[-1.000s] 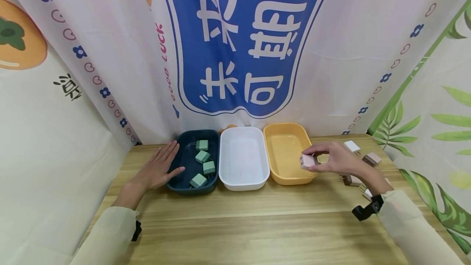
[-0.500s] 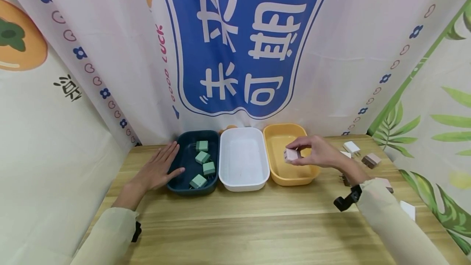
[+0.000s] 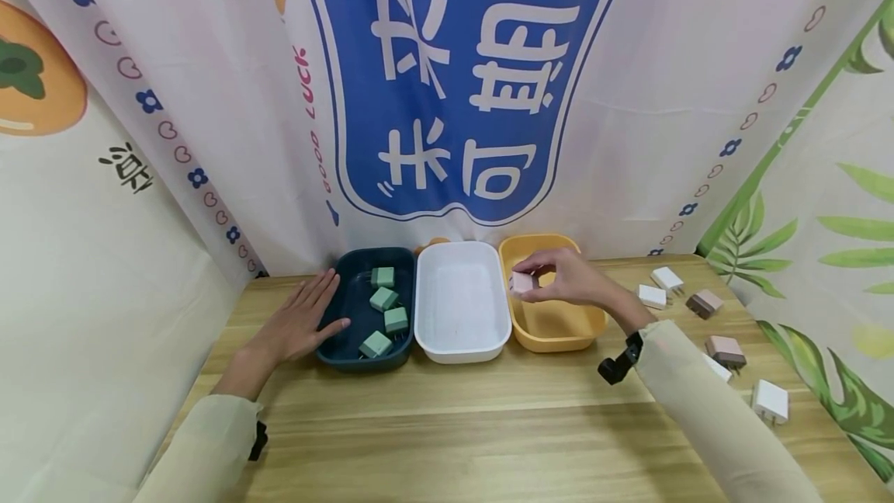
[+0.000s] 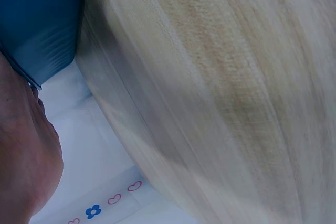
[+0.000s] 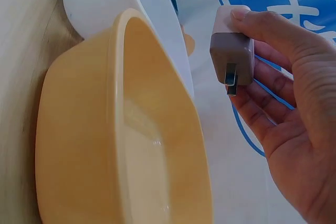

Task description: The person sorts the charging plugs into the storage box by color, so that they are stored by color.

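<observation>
OK, pink-brown plug (image 5: 231, 43) pinched btwn R-hand fingers (image 5: 253, 116).

Three trays are counted: a white tray (image 3: 464, 301), a dark blue tray (image 3: 366, 364) to its left and a yellow tray (image 3: 559, 345) to its right. Left of the white tray, four green plug chargers (image 3: 396, 320) are seen. To its right, three pink-and-brown plug chargers (image 3: 726, 349) are visible, one held and two laid on the surface (image 3: 447, 433), along with four white plug chargers (image 3: 771, 399), one partly hidden by a sleeve (image 3: 705, 402). One left hand (image 3: 303, 318) and one right hand (image 3: 569, 276) are also shown.
</observation>
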Demonstrator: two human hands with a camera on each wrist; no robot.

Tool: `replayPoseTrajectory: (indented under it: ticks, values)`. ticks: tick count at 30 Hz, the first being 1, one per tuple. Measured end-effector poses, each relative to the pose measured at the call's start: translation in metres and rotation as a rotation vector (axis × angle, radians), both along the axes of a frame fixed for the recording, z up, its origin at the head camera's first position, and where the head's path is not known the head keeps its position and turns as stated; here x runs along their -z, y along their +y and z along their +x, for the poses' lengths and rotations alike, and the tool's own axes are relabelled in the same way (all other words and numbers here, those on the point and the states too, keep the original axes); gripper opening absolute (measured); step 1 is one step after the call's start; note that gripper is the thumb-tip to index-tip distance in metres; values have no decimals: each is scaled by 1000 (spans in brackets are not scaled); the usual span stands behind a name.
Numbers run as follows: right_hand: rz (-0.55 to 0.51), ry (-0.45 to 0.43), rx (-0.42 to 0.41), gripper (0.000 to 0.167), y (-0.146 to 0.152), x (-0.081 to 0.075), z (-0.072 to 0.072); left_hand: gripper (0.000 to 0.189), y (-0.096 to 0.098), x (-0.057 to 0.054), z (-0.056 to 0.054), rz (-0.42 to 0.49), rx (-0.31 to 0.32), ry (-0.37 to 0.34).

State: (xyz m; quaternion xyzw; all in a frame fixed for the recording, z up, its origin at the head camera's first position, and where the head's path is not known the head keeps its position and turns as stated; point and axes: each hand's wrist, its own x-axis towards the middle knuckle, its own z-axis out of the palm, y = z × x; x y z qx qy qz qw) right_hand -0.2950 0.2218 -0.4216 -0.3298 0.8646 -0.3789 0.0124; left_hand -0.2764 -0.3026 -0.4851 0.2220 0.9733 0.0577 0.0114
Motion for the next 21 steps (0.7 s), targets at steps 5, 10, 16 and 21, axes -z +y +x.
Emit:
replayPoseTrajectory:
  ticks: [5, 10, 16, 21]
  values:
    - [9, 4, 0, 43, -15, 3, -10, 92, 0, 0, 1, 3, 6, 4]
    - [37, -27, 26, 46, -29, 7, -19, 91, 1, -1, 1, 7, 5, 4]
    - [8, -63, 28, 46, -43, 12, -29, 91, 1, -2, 2, 2, 3, 10]
    - [-15, -57, 27, 44, -52, 20, -39, 91, 1, 0, 1, 7, 8, 13]
